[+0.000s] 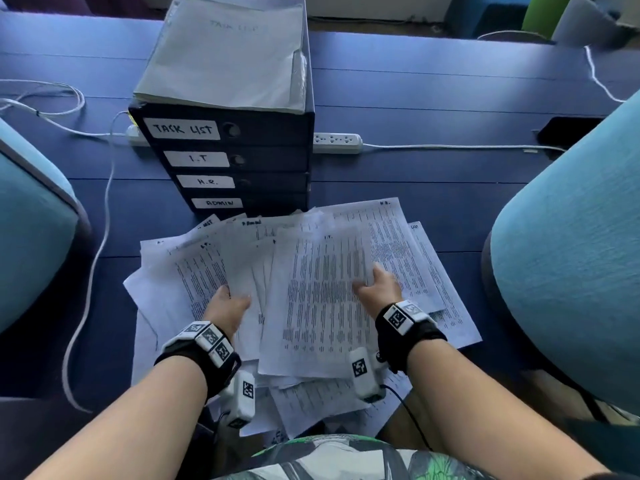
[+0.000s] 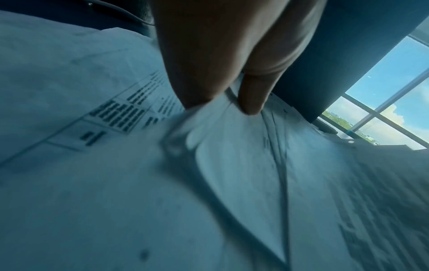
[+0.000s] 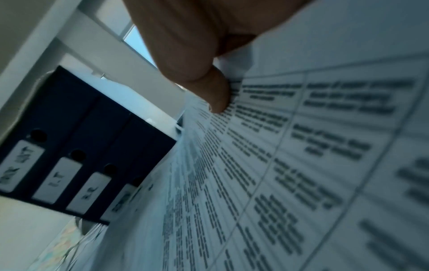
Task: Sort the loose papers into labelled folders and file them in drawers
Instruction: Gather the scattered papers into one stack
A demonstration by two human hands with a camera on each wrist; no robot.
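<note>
Sorting step: the top sheet (image 1: 322,299), headed "I.T", is judged due for removal from the loose papers (image 1: 426,258).
Key relation: the sheet's long axis runs near to far; its right edge is pinched by the right hand (image 1: 379,289).
Left hand (image 1: 227,306): several sheets are pinched at the pile's left.
Destination: the drawer unit (image 1: 273,161) stands just beyond the pile; folders (image 1: 225,53) lie on top.
Appearance: white sheets, printed tables, fanned and overlapping.

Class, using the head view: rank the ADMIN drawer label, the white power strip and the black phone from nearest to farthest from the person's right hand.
From the right hand:
1. ADMIN drawer label: bottom drawer, ahead and to the left.
2. White power strip: farther back, just right of the drawer unit.
3. Black phone: far right, near the teal chair.
</note>
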